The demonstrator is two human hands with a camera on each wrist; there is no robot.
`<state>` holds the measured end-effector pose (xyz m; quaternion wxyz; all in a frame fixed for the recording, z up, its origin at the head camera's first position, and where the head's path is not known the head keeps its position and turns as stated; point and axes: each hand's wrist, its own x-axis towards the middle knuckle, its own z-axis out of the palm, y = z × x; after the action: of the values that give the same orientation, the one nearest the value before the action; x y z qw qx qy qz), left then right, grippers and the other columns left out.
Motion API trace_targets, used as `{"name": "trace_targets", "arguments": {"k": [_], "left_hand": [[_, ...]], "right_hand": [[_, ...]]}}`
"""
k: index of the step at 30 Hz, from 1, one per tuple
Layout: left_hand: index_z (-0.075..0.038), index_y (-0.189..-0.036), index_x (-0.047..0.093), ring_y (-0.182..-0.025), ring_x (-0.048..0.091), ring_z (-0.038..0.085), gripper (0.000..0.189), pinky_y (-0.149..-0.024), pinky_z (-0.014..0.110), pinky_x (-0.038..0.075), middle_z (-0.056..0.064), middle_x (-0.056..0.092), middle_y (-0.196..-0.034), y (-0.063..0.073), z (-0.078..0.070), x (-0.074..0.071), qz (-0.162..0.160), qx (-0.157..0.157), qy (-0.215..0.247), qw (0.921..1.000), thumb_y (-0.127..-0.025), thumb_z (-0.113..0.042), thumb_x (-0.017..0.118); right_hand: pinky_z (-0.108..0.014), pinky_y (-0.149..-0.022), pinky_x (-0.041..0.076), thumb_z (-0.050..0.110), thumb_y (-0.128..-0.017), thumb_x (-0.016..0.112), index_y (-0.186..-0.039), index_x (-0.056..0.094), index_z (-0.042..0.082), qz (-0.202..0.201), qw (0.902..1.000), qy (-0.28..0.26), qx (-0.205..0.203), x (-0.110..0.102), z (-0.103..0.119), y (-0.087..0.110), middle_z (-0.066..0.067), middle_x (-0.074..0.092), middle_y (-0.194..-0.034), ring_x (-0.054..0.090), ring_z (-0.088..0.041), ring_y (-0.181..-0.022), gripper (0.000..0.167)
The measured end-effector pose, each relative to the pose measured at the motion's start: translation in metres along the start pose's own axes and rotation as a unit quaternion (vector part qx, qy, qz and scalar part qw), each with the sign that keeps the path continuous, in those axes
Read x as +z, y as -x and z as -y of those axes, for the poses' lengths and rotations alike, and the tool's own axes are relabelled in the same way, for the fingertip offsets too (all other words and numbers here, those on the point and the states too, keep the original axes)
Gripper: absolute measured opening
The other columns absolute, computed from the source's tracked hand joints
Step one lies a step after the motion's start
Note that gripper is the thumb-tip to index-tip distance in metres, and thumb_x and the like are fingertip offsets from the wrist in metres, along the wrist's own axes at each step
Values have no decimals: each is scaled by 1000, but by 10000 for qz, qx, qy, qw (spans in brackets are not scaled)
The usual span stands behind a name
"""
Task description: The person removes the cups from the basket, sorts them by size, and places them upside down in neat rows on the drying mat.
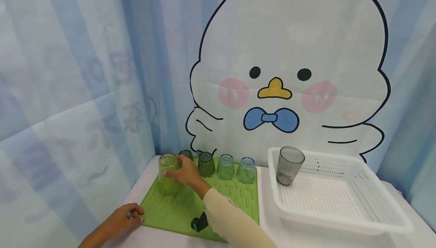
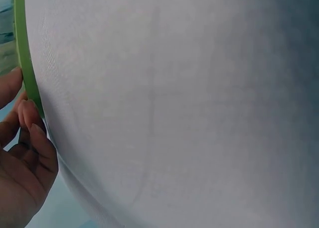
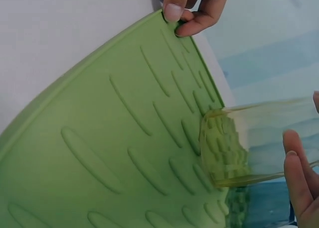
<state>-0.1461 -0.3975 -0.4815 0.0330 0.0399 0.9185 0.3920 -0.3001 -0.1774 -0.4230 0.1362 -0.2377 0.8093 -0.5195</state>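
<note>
My right hand (image 1: 185, 171) grips a tall yellow-tinted glass (image 1: 167, 187) near the back left of a green drying mat (image 1: 177, 214). The glass stands upside down, its mouth at the ridged mat in the right wrist view, with fingers (image 3: 298, 180) along its side. At the mat's near left corner, my left hand (image 1: 124, 217) pinches the edge; its thumb (image 3: 174, 10) lies over the corner in the right wrist view. Along the back of the mat stand a partly hidden dark glass (image 1: 185, 153), a grey glass (image 1: 206, 164) and two blue-tinted glasses (image 1: 226, 167), upside down.
Right of the mat, a white plastic basket (image 1: 340, 217) sits on the white-covered table (image 1: 269, 233). A grey tumbler (image 1: 289, 164) leans upright in its left back corner. Hanging cloth (image 1: 85, 127) closes in the left side and back.
</note>
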Motion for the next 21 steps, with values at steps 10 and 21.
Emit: {"name": "trace_targets", "arguments": {"k": [10,21], "left_hand": [[0,-103,66,-74,48,3,21,-64,25,42,2,57,-86,-5,3,0,126,-283,-55,9995,-92,-17,70],[0,-104,66,-76,49,11,23,-65,26,42,2,56,-88,-7,1,-1,173,-525,-81,9984,-92,-19,70]], "right_hand": [[-38,-82,58,33,-85,82,-150,45,16,320,9994,79,84,-5,-6,-4,-11,52,-147,73,-24,-72,76],[-37,-77,59,31,-86,81,-147,46,10,500,9987,-5,-5,-34,-11,11,-17,50,-146,72,-20,-72,74]]}}
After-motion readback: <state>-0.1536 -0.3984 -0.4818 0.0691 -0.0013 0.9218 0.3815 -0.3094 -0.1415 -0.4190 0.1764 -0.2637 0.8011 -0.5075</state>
